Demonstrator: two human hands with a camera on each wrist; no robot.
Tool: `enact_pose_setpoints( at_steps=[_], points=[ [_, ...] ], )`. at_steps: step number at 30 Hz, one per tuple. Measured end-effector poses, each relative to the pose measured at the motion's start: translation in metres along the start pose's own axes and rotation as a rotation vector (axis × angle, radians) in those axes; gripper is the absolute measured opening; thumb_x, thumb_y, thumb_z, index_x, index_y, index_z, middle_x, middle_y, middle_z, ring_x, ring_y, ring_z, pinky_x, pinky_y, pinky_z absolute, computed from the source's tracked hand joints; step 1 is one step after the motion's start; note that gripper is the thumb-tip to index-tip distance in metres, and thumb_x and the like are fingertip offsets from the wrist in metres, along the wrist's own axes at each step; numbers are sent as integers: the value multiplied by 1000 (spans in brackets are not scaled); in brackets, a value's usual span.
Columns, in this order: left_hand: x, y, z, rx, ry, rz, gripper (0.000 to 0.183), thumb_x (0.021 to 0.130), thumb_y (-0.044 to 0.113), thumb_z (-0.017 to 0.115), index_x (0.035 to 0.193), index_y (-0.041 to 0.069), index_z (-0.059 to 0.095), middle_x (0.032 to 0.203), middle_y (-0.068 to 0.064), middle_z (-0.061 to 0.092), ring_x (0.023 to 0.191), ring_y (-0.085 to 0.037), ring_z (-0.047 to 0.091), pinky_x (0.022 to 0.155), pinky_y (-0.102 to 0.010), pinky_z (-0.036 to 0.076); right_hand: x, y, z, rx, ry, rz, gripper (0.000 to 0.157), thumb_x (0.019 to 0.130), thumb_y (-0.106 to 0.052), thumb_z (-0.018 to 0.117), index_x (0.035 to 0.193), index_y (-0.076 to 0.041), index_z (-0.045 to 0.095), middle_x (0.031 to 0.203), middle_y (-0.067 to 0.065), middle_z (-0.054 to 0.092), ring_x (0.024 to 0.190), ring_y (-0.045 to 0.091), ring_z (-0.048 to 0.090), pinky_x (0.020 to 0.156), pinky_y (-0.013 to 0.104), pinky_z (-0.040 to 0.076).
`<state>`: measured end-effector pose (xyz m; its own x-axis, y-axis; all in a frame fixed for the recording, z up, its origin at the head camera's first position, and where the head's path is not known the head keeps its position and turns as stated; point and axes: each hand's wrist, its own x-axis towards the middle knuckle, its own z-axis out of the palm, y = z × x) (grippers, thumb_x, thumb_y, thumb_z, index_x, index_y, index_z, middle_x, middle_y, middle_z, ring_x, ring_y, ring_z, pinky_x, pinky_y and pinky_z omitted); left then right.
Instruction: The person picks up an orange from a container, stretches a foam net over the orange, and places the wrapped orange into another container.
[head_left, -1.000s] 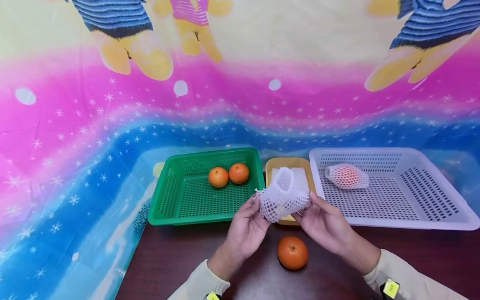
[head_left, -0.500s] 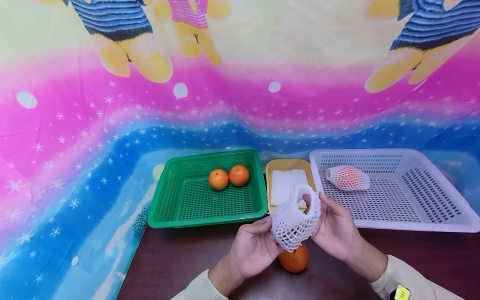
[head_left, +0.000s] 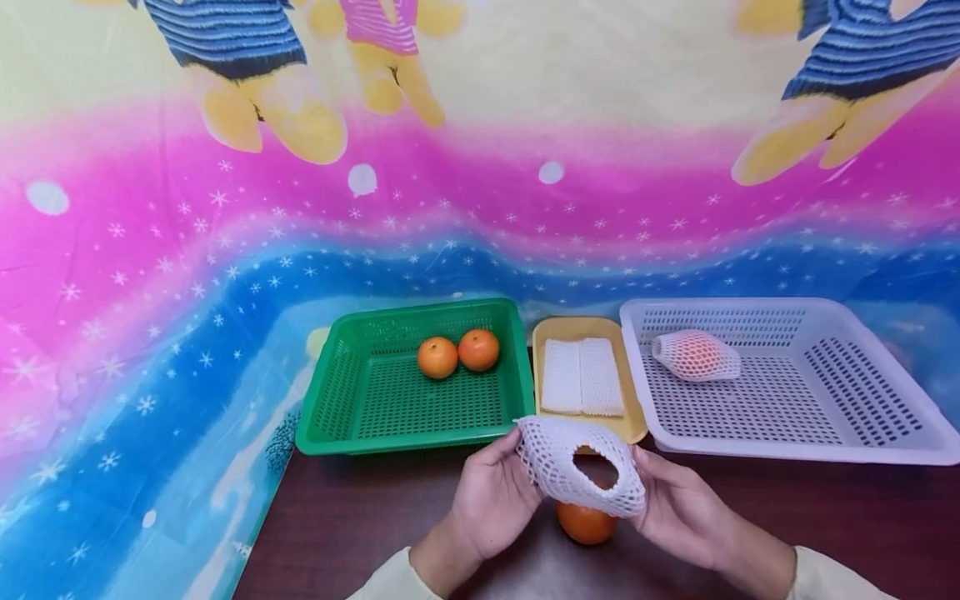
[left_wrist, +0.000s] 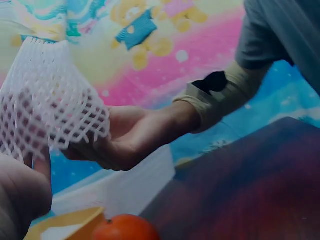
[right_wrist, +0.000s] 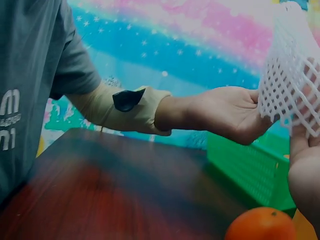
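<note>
Both hands hold up a white foam fruit net [head_left: 551, 458] in the head view, one at each end. My left hand [head_left: 491, 504] grips its left end, thumb on top and fingers underneath. My right hand [head_left: 686, 512] holds the right end, some fingers hidden behind the mesh. The net's round mouth gapes toward the camera. Just below it, a round orange fruit [head_left: 587, 527] stands on the table, its upper part covered by the net. In the left wrist view the net [left_wrist: 55, 95] hangs above the fruit [left_wrist: 127, 230], apart from it.
A green basket [head_left: 412, 435] holds two orange fruits [head_left: 457, 353] at the back left. Flat white nets [head_left: 581, 375] lie in a yellow tray [head_left: 633, 421] at the centre. The white basket [head_left: 787, 450] on the right contains a netted fruit [head_left: 696, 355].
Both hands have brought the net down and nearer, from in front of the yellow tray to above the fruit. Its mouth has turned and now faces the camera more.
</note>
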<state>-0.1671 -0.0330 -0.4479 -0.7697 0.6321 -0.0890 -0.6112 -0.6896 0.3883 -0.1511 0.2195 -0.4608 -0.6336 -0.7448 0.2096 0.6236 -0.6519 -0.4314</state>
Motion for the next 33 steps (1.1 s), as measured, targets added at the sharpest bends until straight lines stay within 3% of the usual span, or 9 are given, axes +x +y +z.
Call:
enact_pose_setpoints(
  at_steps=[5, 10, 14, 21, 25, 29, 33],
  points=[
    [-2, -22, -8, 260, 241, 6, 39, 111, 37, 34, 132, 10, 54, 121, 3, 72, 112, -7, 66, 98, -26, 51, -11, 3, -6, -31, 128, -6, 56, 114, -26, 12, 138, -12, 60, 136, 1, 66, 124, 11, 60, 109, 25, 46],
    [-5, -44, -19, 453, 451, 33, 51, 110, 37, 40, 141, -3, 48, 131, -8, 69, 116, -14, 66, 106, -39, 51, -21, 13, -19, -62, 253, -26, 55, 114, -24, 15, 131, -11, 66, 127, 0, 71, 117, 9, 65, 103, 24, 51],
    [-3, -54, -25, 542, 524, 42, 52, 111, 34, 37, 141, -6, 47, 128, -8, 69, 115, -17, 65, 103, -44, 53, -27, 21, -27, -119, 353, -17, 48, 115, -23, 22, 128, -17, 68, 125, -4, 72, 117, 6, 65, 103, 24, 51],
    [6, -70, -31, 653, 660, 91, 43, 111, 32, 38, 132, -1, 56, 113, -5, 71, 98, -13, 65, 82, -32, 54, -25, 27, -37, -253, 520, -8, 36, 114, -25, 29, 127, -25, 63, 127, -8, 70, 120, 4, 63, 104, 24, 51],
    [12, -75, -34, 726, 729, 127, 38, 110, 26, 40, 127, -1, 59, 113, -8, 68, 104, -17, 61, 87, -30, 49, -21, 31, -43, -349, 696, -27, 29, 113, -22, 36, 117, -25, 65, 115, -10, 73, 111, 2, 66, 99, 23, 54],
    [17, -78, -36, 813, 794, 165, 32, 108, 22, 44, 118, -1, 64, 109, -7, 65, 110, -19, 55, 93, -30, 43, -15, 37, -45, -497, 921, -33, 26, 110, -19, 43, 129, -14, 60, 111, -10, 72, 105, 0, 66, 94, 21, 55],
    [21, -80, -36, 889, 820, 204, 28, 106, 16, 46, 112, -3, 66, 107, -10, 66, 110, -22, 56, 94, -33, 44, -9, 43, -45, -636, 1074, -9, 50, 108, -22, 48, 150, 4, 40, 121, -5, 68, 107, 0, 62, 92, 20, 54]
  ],
)
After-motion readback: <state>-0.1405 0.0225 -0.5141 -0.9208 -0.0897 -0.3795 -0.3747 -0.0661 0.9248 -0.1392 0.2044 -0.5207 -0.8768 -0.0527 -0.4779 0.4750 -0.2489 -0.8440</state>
